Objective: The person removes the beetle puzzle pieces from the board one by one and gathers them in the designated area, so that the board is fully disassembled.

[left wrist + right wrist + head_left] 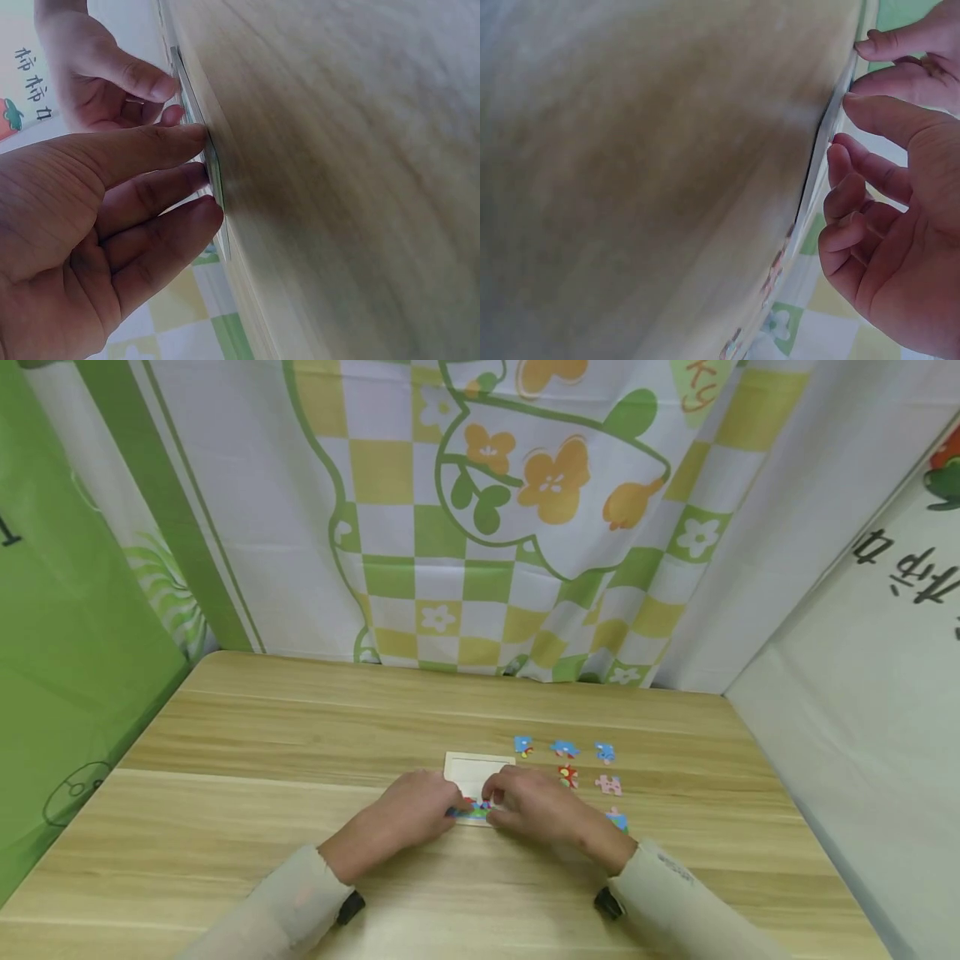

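Observation:
A shallow wooden puzzle tray (467,770) lies on the table, with colourful puzzle pieces (474,813) along its near side and its far part bare. My left hand (422,807) holds the tray at its left side, thumb near the fitted pieces; in the left wrist view its thumb and fingers (154,202) meet the tray's edge. From the right, my right hand (542,806) bends over the tray, thumb and forefinger at a small dark-coloured puzzle piece (485,805). Its other fingers (844,240) are curled. The fingers partly hide the pieces.
Loose puzzle pieces lie right of the tray, among them a blue one (564,748), a red one (567,776) and a pink one (609,785). Another blue piece (618,821) is partly behind my right wrist. A patterned curtain (465,585) hangs beyond the wooden table (300,718).

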Demonstrator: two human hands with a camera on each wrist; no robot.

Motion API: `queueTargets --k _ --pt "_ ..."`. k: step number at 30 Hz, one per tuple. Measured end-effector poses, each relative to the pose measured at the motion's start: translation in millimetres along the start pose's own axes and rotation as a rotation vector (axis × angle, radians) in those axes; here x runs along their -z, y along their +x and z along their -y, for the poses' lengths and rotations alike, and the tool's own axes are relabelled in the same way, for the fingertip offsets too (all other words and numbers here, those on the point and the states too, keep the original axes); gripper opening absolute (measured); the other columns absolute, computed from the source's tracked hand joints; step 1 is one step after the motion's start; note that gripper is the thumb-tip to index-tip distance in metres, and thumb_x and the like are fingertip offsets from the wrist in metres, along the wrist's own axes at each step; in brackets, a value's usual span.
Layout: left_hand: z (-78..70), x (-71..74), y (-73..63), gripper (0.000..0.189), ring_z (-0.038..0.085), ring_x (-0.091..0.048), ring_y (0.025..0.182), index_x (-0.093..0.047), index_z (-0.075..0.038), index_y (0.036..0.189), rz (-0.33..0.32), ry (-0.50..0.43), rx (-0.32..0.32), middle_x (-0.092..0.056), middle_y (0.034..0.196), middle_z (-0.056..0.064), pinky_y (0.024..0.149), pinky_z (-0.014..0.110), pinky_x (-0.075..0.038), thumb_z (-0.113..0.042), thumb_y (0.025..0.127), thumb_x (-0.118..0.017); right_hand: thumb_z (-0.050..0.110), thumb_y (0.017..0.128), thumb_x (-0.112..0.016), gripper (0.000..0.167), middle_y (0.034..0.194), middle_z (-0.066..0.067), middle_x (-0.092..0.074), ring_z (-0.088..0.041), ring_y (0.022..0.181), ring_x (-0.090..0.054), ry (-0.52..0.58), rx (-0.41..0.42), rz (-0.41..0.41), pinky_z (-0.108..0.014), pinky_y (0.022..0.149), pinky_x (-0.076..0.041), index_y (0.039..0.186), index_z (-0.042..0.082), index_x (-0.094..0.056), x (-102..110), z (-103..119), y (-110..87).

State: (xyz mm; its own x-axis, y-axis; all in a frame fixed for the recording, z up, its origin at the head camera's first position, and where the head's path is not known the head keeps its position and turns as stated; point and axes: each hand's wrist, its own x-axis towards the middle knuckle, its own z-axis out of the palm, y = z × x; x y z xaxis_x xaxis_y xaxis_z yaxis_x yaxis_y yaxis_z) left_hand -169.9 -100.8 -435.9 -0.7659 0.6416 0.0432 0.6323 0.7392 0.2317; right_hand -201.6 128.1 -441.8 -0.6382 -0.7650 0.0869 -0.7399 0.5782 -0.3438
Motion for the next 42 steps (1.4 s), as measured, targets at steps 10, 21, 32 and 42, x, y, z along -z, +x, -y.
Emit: queueTargets --k 10,21,32,42 --pt "4.1 1.7 -1.4 0.016 0.01 -0.066 0.078 -0.084 -0.011 0.101 -0.046 -0.047 -0.024 -0.078 0.097 0.0 0.07 0.032 -0.056 -0.008 0.086 -0.082 0.022 0.091 -0.078 0.019 0.091 0.005 -0.064 -0.007 0.079 -0.057 0.003 -0.025 0.023 -0.028 0.067 -0.048 0.107 0.014 -0.071 0.0 3.4 3.5" --pt "5.4 0.5 -0.6 0.04 0.007 -0.033 0.058 -0.053 -0.017 0.059 -0.076 -0.047 -0.056 -0.047 0.062 -0.011 0.054 0.024 -0.033 -0.006 0.084 -0.082 0.022 0.091 -0.078 0.018 0.089 0.008 -0.063 -0.006 0.079 -0.056 0.025 -0.057 0.034 -0.028 0.067 -0.047 0.106 0.016 -0.07 -0.9 3.0 3.7" --pt "1.8 0.6 -0.6 0.042 0.008 -0.031 0.056 -0.047 -0.018 0.057 -0.077 -0.035 -0.032 -0.036 0.058 -0.01 0.053 0.025 -0.029 -0.001 0.081 -0.078 0.021 0.09 -0.077 0.016 0.089 0.009 -0.062 -0.006 0.078 -0.056 0.024 -0.072 0.046 -0.028 0.066 -0.047 0.104 0.016 -0.071 -1.2 4.7 4.2" --pt "0.1 0.7 0.6 0.037 0.009 -0.031 0.056 -0.052 -0.016 0.058 -0.088 -0.014 -0.028 -0.038 0.058 -0.01 0.052 0.026 -0.032 -0.001 0.079 -0.078 0.018 0.087 -0.078 0.015 0.087 0.008 -0.063 -0.005 0.076 -0.056 0.03 -0.065 0.023 -0.027 0.066 -0.047 0.099 0.015 -0.07 0.1 6.9 5.6"
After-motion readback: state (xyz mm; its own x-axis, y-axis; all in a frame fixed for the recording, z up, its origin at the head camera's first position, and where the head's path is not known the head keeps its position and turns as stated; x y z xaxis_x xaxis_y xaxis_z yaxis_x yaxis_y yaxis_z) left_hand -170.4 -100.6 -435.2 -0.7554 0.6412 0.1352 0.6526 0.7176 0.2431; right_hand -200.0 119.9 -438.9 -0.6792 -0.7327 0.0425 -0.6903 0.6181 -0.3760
